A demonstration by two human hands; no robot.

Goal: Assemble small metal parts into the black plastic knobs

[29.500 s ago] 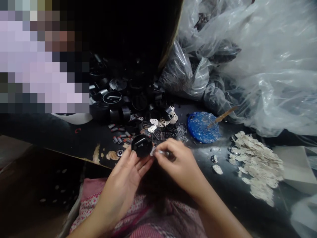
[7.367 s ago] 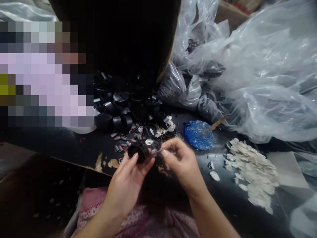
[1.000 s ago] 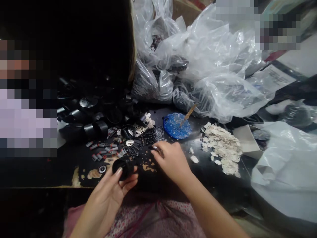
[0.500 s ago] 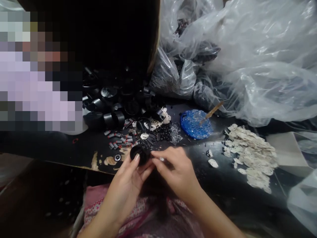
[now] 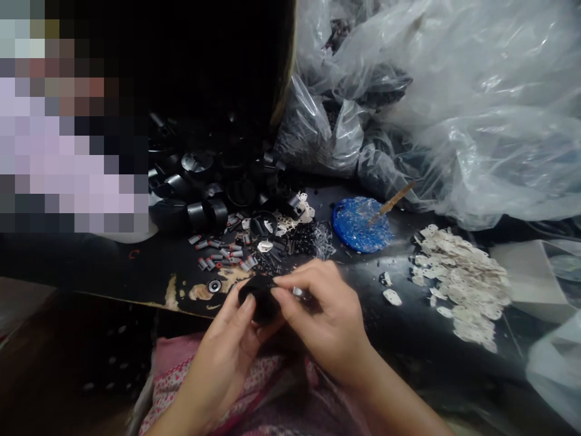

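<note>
My left hand (image 5: pixel 236 339) is wrapped round a black round plastic housing (image 5: pixel 261 297), the thumb lying across its near side. From the right, my right hand (image 5: pixel 322 315) has its thumb and forefinger pinched together against the housing's edge. A small silvery piece (image 5: pixel 298 293) shows inside the curl of the right fingers; its kind is too small to tell. Just beyond the hands lie short grey cylinders with red ends (image 5: pixel 211 263), small springs (image 5: pixel 290 247) and a black ring with a pale centre (image 5: pixel 215 286).
More black housings (image 5: pixel 204 215) are heaped at the back left. A blue lid (image 5: pixel 356 227) of whitish grease bears a wooden stick (image 5: pixel 394 200). White flat plates (image 5: pixel 458 272) are piled right, beside a pale box (image 5: pixel 526 272). Clear plastic bags (image 5: pixel 476 121) crowd the back. Another person's pixelated sleeve (image 5: pixel 77 163) is at left.
The black housing has been turned in my left hand, so its open mouth shows less. My right fingertips have moved slightly left and down along its edge.
</note>
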